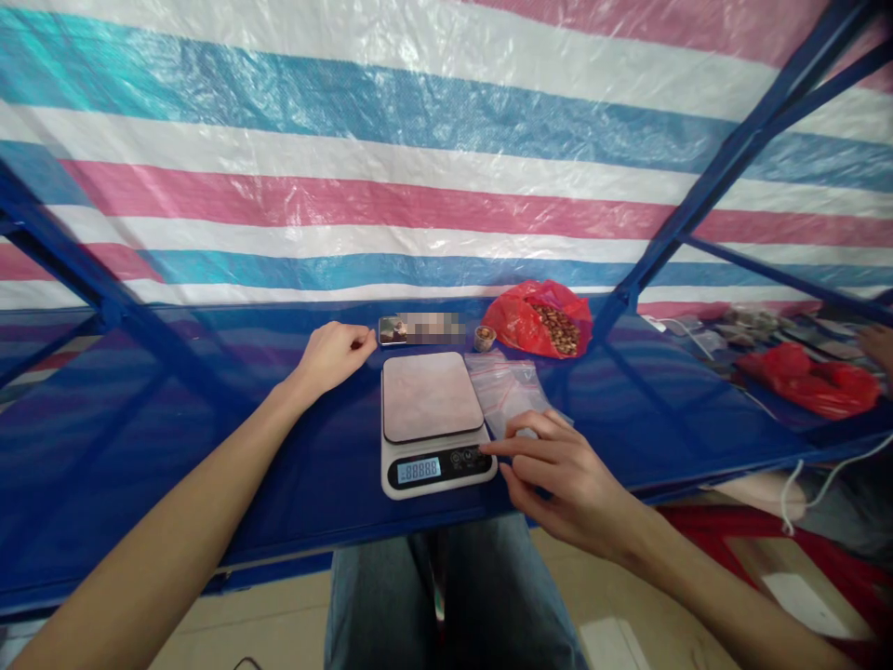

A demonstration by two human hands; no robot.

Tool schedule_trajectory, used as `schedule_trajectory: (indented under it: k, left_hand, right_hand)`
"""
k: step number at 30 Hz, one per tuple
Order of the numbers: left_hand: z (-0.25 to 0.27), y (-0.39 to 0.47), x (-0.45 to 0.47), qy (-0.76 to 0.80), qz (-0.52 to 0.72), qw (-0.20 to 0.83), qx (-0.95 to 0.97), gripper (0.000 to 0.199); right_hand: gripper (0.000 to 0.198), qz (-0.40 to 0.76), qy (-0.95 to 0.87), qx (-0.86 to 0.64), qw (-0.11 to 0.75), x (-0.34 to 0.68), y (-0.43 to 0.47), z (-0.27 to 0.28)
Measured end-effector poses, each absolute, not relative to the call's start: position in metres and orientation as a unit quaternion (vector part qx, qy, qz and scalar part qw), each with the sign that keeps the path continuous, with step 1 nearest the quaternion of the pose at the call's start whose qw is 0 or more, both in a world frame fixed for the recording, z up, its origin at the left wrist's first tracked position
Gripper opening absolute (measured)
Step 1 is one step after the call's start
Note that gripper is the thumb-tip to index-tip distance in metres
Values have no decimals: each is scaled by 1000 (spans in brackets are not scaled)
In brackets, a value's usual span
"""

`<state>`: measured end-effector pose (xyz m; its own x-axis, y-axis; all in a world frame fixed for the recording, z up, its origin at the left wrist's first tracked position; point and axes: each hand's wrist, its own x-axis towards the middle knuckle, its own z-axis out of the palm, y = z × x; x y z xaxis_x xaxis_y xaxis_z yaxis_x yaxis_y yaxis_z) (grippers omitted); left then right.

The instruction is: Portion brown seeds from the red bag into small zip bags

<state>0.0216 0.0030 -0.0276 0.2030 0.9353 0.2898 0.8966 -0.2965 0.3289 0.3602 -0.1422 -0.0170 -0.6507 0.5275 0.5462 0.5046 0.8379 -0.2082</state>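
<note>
A white kitchen scale (433, 398) lies flat in front of me, its digital display (419, 470) lit and its platform bare. The index finger of my right hand (558, 470) stretches out to touch the buttons at the scale's front right; the hand holds nothing. My left hand (339, 352) rests on the table beyond the scale's left side, fingers curled in, beside the left end of a phone (393, 330). Most of the phone's screen is blurred out. Clear zip bags (513, 386) lie right of the scale, partly behind my right hand.
A small cup (484, 338) stands between the phone and an open red plastic bag (516, 321) of brown beans or nuts (558, 328). Blue frame bars (698, 200) rise at both sides before a striped sheet. At far right are another red bag (809, 377) and a person's hand (877, 344).
</note>
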Motion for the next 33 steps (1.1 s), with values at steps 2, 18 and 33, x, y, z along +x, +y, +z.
schedule_trajectory:
  k: [2,18,33]
  left_hand:
    - [-28,3,22,590,217,48,776,44]
    - [-29,4,24,591,202,45,780,43]
    - [-31,4,20,590,221,47,775,42]
  right_hand:
    - [19,16,-912,-281,299,363,-143,-19]
    - [28,6,-917,-283,281,356,-113,-3]
    - [12,65,-865,-301,396,370,-80,-4]
